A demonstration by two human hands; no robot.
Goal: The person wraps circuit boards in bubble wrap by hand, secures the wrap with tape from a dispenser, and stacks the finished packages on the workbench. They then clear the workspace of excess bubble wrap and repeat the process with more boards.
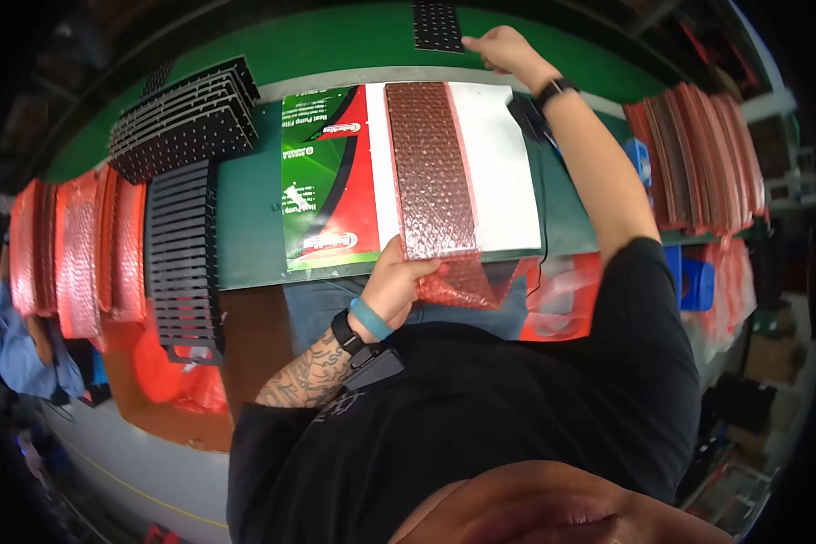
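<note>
In front of me lies a pink bubble-wrap bag (431,172) with a dark panel inside, its loose open end hanging over the table's near edge. My left hand (397,283) pinches the bag near that end, thumb on top. My right hand (510,54) is stretched out to the far side with its fingers curled together. Its fingertips meet the near right corner of a black perforated panel (438,27) lying on the green belt (335,36). Under the bag is a flat printed box (508,181) in green, red and white.
At left a stack of black perforated panels (186,131) stands behind a slatted black rack (181,245). Bundles of pink bubble-wrapped pieces (91,254) stand farther left, more wrapped pieces (694,159) at right. A blue bin (695,284) is at the right; a person in blue (27,335) at far left.
</note>
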